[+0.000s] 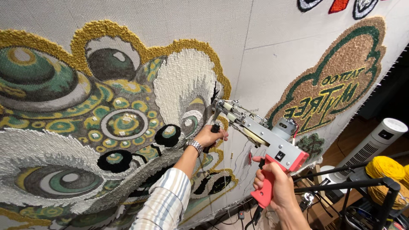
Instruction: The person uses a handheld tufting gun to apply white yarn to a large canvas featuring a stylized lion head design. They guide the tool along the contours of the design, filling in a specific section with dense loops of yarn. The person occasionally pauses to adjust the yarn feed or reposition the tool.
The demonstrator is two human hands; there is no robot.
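The right hand [272, 183] gripped the grey-and-red tufting gun's [260, 136] handle; the left hand [209, 136] closed round its black front grip, probably needing steady pressure against the stretched cloth [264, 55].

Green, gold and white tufting swirls across the pale grey backing cloth [264, 38], with black-ringed eye shapes and a dark green dome. The tufting gun [260, 132] shows silver metal over a coral-pink handle [266, 187]. A blue-and-white striped sleeve [164, 200] sits below a silver wristwatch [195, 145]. Tan patch [341, 72] edged green, yellow lettering. Mustard-yellow yarn [385, 168] beside a white fan [375, 145].
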